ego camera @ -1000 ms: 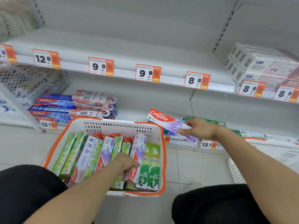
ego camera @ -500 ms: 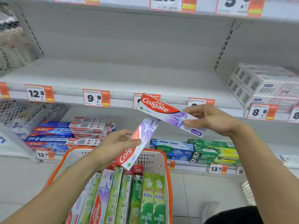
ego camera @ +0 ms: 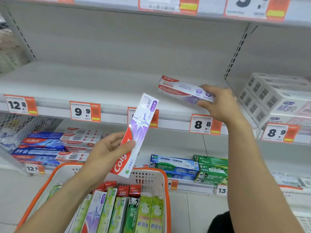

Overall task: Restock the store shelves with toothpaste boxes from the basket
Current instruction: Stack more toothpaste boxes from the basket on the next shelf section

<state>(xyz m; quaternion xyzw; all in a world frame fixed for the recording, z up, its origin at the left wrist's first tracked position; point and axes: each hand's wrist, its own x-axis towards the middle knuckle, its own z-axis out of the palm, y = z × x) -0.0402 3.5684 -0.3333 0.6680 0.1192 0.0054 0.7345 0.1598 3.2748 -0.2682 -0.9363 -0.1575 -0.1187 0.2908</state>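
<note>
Both forearms bare, no sleeves; black garment (ego camera: pixel 220 222) at lower right.

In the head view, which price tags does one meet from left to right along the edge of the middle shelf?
12.8 orange-and-white price tag → 9.9 tag → tag half hidden behind the purple Colgate box → 8.8 tag → 8.9 tag.

The purple-and-red box (ego camera: pixel 134 137) held upright reads "Colg", the rest covered by a thumb. Price tags along the middle shelf edge read 12.8 (ego camera: pixel 20 105) at far left, then 9.9 (ego camera: pixel 85 111), 8.8 (ego camera: pixel 205 124) and 8.9 (ego camera: pixel 280 132) rightward. Green boxes (ego camera: pixel 212 172) on the lower shelf say DARLIE.
</note>
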